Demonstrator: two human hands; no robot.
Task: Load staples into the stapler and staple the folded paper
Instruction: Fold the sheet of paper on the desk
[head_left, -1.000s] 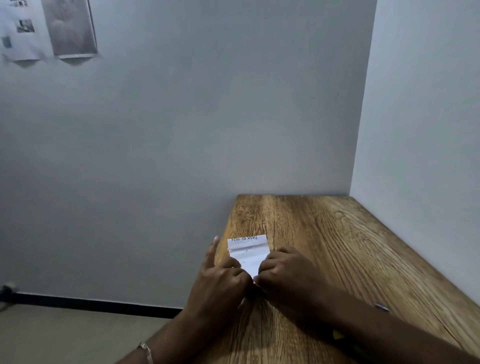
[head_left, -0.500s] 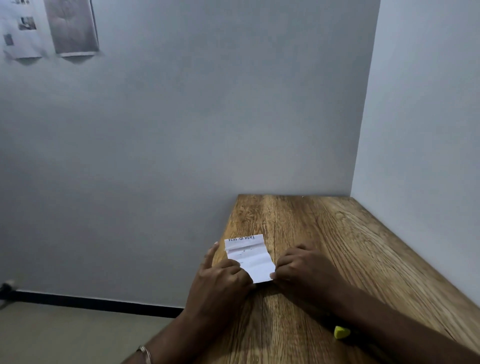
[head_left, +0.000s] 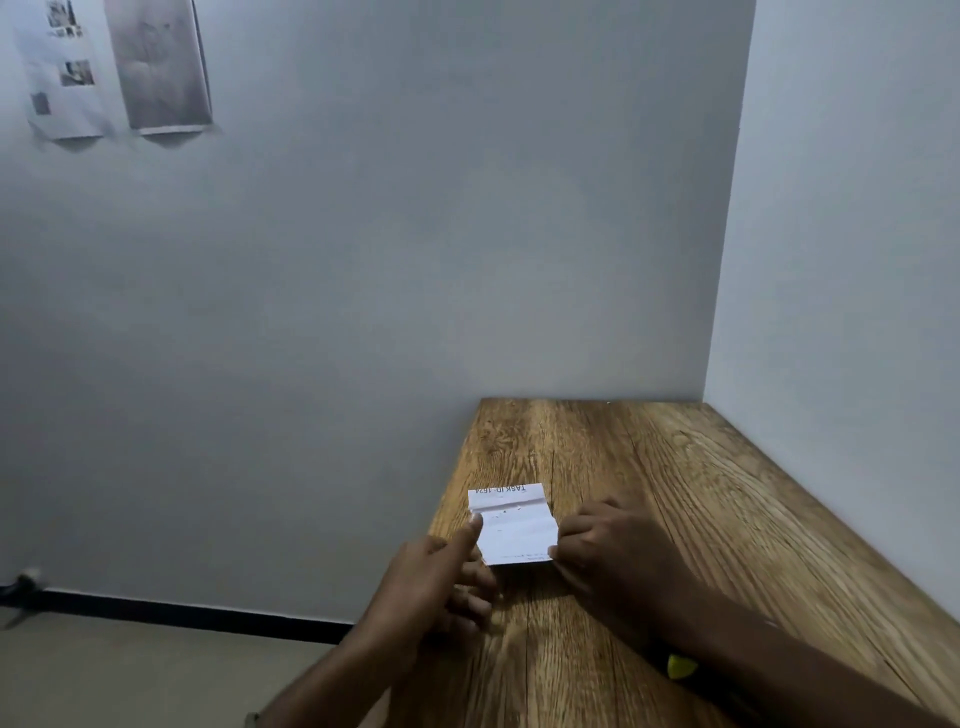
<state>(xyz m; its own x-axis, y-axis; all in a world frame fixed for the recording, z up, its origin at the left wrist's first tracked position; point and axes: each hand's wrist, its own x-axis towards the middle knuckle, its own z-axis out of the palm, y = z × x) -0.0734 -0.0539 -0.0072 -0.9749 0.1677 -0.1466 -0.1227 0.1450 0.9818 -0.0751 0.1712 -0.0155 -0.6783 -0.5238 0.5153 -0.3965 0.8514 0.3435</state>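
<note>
1. A brown wooden table (head_left: 675, 493) with wavy grain sits in a corner of plain grey walls (head_left: 363, 260).
2. The creased white folded paper (head_left: 514, 525) lies flat near the table's left edge.
3. The left hand (head_left: 431, 582) presses one finger on the paper's left edge; it grips nothing.
4. The right hand (head_left: 618, 551) pinches the paper's right corner.

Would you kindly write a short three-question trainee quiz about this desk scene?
1. True or false: the paper lies on the wooden table.
2. Which hand's index finger touches the paper's left edge?
A. left hand
B. right hand
3. What colour is the small object partly hidden beside the right forearm?

Key: 1 true; 2 A; 3 yellow.
</note>
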